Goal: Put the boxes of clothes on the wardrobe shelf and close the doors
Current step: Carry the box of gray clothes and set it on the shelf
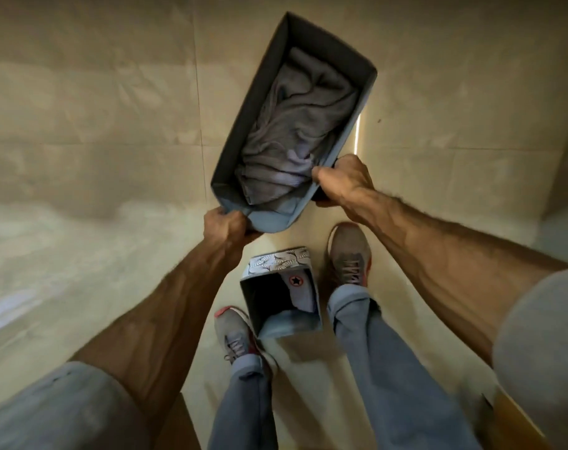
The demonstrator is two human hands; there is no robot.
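Hands, left (225, 227) and right (342, 180), each have a grip clamped on the grey clothes box (243, 131) rim.

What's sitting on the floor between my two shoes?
In the head view, a small open box with a patterned side stands between the left shoe and right shoe, holding a star-logo item.

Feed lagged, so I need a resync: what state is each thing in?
Long box: lidless, held off the floor, tilted.
Grey cloth: crumpled inside the long box.
Left hand: gripping its near corner.
Right hand: gripping its near rim.
Small box: open, on the floor between the shoes.
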